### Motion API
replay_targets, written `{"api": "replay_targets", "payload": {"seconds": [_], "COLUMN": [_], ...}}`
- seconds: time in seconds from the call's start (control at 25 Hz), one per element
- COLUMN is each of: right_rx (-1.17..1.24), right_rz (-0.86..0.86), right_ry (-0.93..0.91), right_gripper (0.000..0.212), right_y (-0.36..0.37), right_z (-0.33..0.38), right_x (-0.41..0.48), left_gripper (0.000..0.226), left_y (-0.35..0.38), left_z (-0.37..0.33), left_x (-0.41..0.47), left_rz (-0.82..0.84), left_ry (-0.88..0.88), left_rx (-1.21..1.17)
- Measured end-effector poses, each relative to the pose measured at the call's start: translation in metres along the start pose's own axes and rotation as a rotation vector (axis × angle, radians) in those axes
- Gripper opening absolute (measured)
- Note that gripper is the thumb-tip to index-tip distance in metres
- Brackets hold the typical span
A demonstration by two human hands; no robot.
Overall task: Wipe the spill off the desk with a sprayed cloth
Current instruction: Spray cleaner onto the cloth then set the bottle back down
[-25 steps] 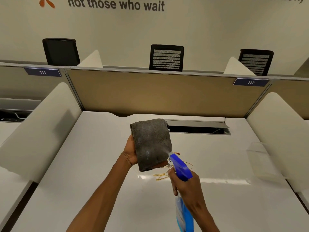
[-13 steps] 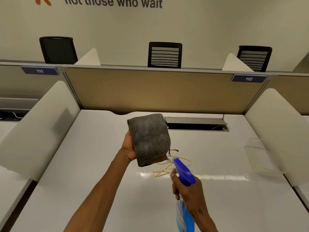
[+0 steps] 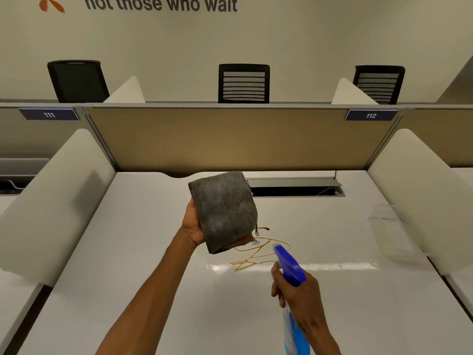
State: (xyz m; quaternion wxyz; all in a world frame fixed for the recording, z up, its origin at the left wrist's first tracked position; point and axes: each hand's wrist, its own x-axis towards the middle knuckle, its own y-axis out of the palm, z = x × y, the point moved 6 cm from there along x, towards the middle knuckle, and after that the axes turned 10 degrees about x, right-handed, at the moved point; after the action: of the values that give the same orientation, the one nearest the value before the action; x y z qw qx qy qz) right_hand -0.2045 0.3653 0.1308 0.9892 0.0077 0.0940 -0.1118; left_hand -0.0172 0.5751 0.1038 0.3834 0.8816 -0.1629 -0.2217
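My right hand [image 3: 298, 294], gripping the spray bottle [image 3: 291, 267], has dropped back from the cloth [image 3: 224, 211] clutched in my left hand [image 3: 192, 224], so spraying looks finished and the spill [image 3: 256, 254] between them on the bench [image 3: 128, 278] awaits wiping.

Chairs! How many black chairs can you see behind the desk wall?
3. One chair is on the left, one chair in the middle, one chair on the right. Only their backs show above the partition; more could be hidden.

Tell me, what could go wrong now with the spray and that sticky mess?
The spray bottle in the right hand points toward the grey cloth held up by the left hand; mist might miss it and wet the desk. Wiping could also smear the thin orange spill wider.
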Motion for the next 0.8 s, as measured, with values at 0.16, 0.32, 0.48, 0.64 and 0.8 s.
{"api": "replay_targets", "payload": {"seconds": [0.16,0.32,0.48,0.64,0.8], "right_rx": [-0.015,0.034,0.009,-0.015,0.018], "right_rz": [-0.085,0.013,0.114,0.12,0.053], "right_ry": [-0.024,0.0,-0.044,-0.088,-0.047], "right_gripper": [0.012,0.011,0.007,0.009,0.006], "right_y": [-0.024,-0.015,0.011,0.025,0.011], "right_z": [-0.002,0.0,0.006,0.01,0.005], "right_x": [0.006,0.006,-0.002,-0.004,0.004], "left_gripper": [0.069,0.07,0.069,0.072,0.07], "left_y": [-0.001,0.004,0.011,0.014,0.01], "left_z": [0.001,0.006,0.016,0.024,0.023], "left_x": [0.002,0.006,0.01,0.012,0.012], "left_rz": [-0.01,-0.01,0.005,0.013,-0.007], "left_ry": [-0.007,-0.017,-0.042,-0.055,-0.056], "left_rx": [0.005,-0.002,-0.003,0.002,0.018]}}
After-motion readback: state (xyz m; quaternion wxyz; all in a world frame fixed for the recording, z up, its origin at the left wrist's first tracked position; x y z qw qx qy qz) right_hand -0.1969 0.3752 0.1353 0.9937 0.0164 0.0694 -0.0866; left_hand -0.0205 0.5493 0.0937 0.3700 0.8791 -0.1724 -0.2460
